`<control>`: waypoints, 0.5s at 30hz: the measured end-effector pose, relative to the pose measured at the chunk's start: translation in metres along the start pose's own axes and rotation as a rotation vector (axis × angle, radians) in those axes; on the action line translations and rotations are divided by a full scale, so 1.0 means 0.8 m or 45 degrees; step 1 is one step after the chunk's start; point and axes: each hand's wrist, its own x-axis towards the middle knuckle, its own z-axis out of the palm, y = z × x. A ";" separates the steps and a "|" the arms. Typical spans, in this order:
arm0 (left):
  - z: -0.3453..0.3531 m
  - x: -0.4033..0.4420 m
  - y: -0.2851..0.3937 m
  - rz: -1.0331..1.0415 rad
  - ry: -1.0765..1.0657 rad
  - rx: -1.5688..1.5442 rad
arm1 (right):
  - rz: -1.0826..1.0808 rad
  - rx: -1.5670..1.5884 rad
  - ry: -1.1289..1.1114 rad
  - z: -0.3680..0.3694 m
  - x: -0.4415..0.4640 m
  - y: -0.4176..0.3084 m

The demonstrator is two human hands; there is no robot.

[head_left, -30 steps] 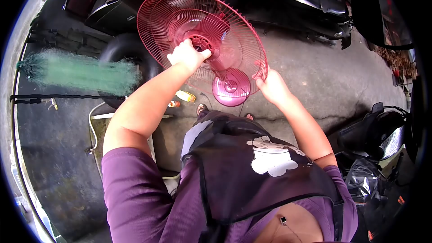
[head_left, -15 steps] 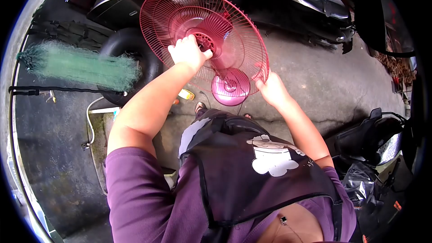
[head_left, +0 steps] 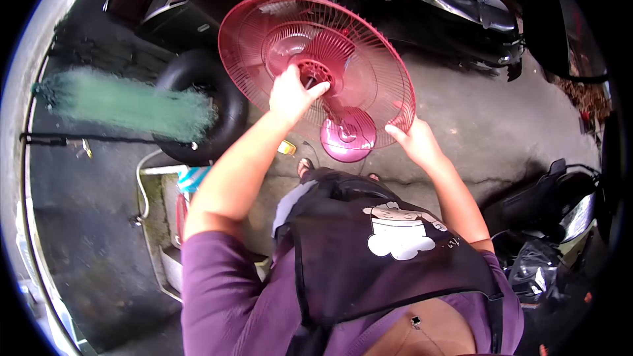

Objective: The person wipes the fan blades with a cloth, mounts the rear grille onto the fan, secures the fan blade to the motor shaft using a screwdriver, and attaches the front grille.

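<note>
A red wire fan grille tilts in front of me, with a round ring at its hub. My left hand is at that ring, thumb and fingers gripping its near edge. Closed on the grille's lower right rim is my right hand. Behind the wires I make out translucent fan blades. A pink round fan base stands on the floor below, partly covered by the grille.
A black inner tube and a green net bundle lie to the left. Motorbike parts stand at the back right. A black plastic bag sits at the lower right. A yellow item lies near my foot.
The grille and both hands appear shifted a little right and down, along with the whole scene. My left thumb now reaches farther across the hub opening. My right hand stays at the rim.
</note>
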 end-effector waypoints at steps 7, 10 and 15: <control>-0.034 -0.025 -0.044 -1.000 -0.777 -1.858 | -0.374 -0.009 0.760 0.005 -0.074 -0.017; -0.029 -0.004 -0.061 -0.965 -1.182 -2.084 | -0.453 0.153 0.437 0.030 -0.064 -0.083; -0.011 0.031 -0.079 -0.977 -1.507 -2.319 | 0.297 0.934 0.022 0.133 0.045 -0.120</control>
